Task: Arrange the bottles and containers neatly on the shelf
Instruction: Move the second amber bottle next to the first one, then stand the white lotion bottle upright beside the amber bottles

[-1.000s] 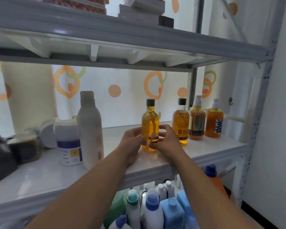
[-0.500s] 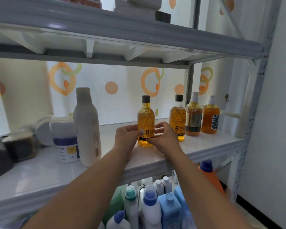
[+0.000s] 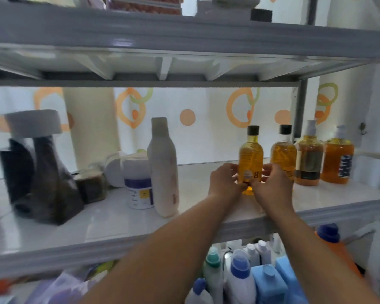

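The amber bottle with a black cap (image 3: 251,160) stood upright on the white middle shelf (image 3: 110,218), toward its right end, with its label's "8" facing the camera. The left hand (image 3: 225,179) and the right hand (image 3: 271,182) each had fingers curled against the bottle's lower body from either side, closed on it in a light two-handed grip. Just beside it on the right stood a second black-capped amber bottle (image 3: 283,157), then a pump bottle with a dark label (image 3: 309,162) and an orange pump bottle (image 3: 337,160), all in a row.

The step in hand seemed to be squaring this bottle into that row, label forward. The next move probably called for a small turn or nudge toward its neighbour, then a release without tipping it.

To the left, well apart, stood a tall white bottle (image 3: 164,170), a white tub with a purple band (image 3: 138,183) and dark bagged goods (image 3: 51,183), which likely remained to be ordered.

The bottle's base was hidden behind the hands, so I could not tell whether it rested fully on the shelf. The left side was blurred, and the jars behind the tub were hard to make out.
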